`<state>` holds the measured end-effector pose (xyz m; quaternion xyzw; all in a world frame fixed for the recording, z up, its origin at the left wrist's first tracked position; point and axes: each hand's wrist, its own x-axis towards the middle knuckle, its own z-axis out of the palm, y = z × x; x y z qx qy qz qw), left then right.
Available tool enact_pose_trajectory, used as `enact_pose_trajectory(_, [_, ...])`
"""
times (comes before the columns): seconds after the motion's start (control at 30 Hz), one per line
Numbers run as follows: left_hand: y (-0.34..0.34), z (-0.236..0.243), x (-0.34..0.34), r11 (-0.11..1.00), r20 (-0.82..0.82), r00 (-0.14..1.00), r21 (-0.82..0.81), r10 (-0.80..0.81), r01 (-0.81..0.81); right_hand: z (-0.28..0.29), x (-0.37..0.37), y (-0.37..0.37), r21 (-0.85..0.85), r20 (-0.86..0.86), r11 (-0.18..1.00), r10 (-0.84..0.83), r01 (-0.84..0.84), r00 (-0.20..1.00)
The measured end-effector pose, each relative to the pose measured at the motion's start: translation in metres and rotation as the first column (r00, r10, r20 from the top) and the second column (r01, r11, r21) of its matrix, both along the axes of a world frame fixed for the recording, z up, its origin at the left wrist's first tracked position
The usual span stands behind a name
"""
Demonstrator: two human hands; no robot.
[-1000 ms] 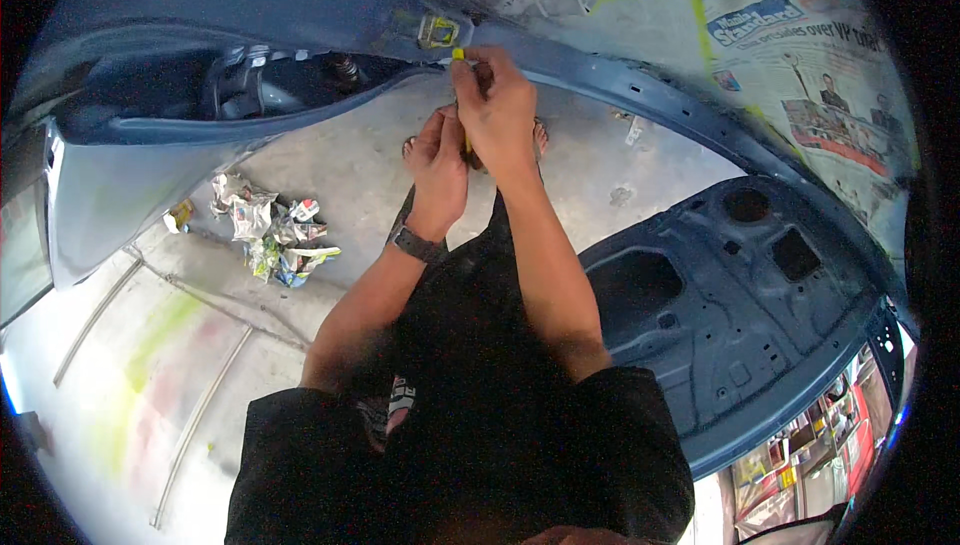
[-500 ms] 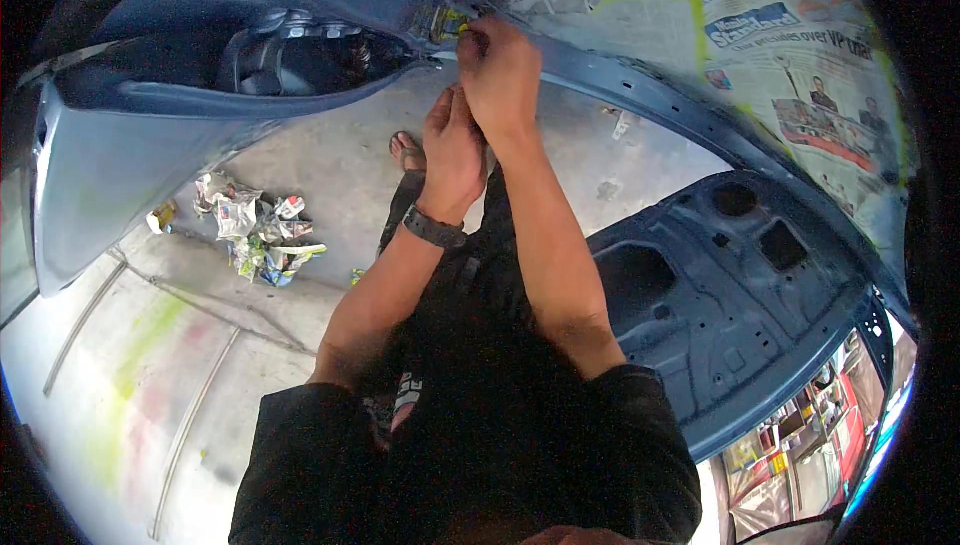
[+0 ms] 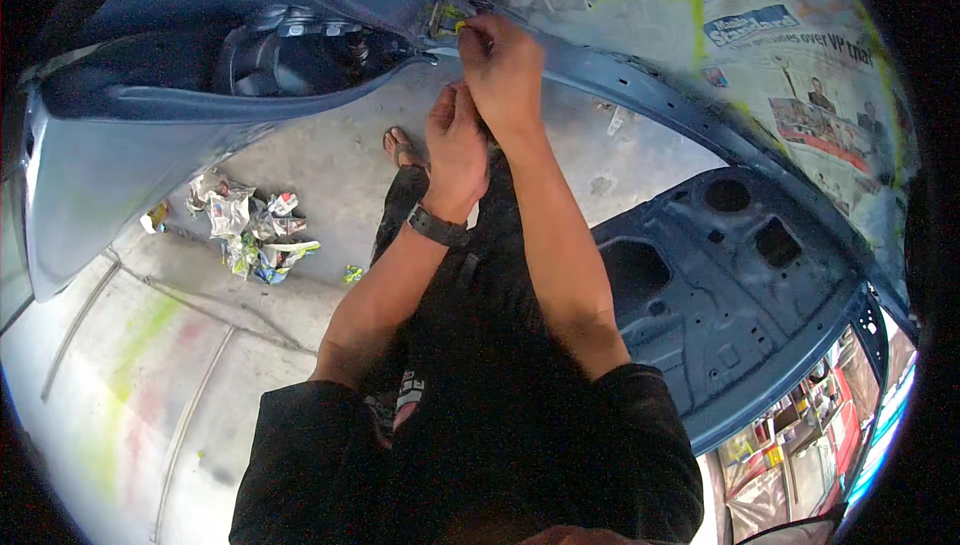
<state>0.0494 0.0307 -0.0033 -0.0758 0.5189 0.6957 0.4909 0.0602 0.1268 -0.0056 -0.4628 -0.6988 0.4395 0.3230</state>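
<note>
My right hand [image 3: 505,75] is closed, thumb and fingers curled together, at the blue car body's door sill [image 3: 590,70]. A small yellow label [image 3: 447,18] shows just beside its fingertips. Anything between those fingers is hidden. Just below and to the left, my left hand [image 3: 458,150] is closed too, thumb against fingers, close to the heel of the right hand. What it may hold cannot be made out. A dark band [image 3: 437,226] circles my left wrist.
Newspaper masking [image 3: 800,75] with yellow-green tape or paint covers the upper right. A blue door shell [image 3: 740,315] with cut-outs stands at the right. A blue-grey panel [image 3: 120,175] juts out at the left. Crumpled newspaper [image 3: 250,225] lies on the concrete floor [image 3: 340,145].
The view has shifted slightly, so the floor paper and left panel sit a little further left. Both hands stay at nearly the same spot, still closed.
</note>
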Motion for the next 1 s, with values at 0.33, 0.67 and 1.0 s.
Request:
enact_pose_trajectory(0.33, [0.022,-0.008,0.019,0.968,0.372,0.924,0.184,0.091,-0.169,-0.002,0.002,0.026,0.181,0.194,0.943,0.245,-0.280,0.950])
enact_pose_trajectory(0.67, [0.047,0.016,0.024,0.933,0.488,0.868,0.266,0.086,-0.242,0.009,0.000,0.052,0.156,0.386,0.807,0.481,-0.570,0.787])
enact_pose_trajectory(1.0, [0.026,0.000,0.030,0.979,0.134,0.976,0.086,0.172,-0.185,0.008,0.022,0.022,-0.128,0.110,0.968,0.232,-0.217,0.966])
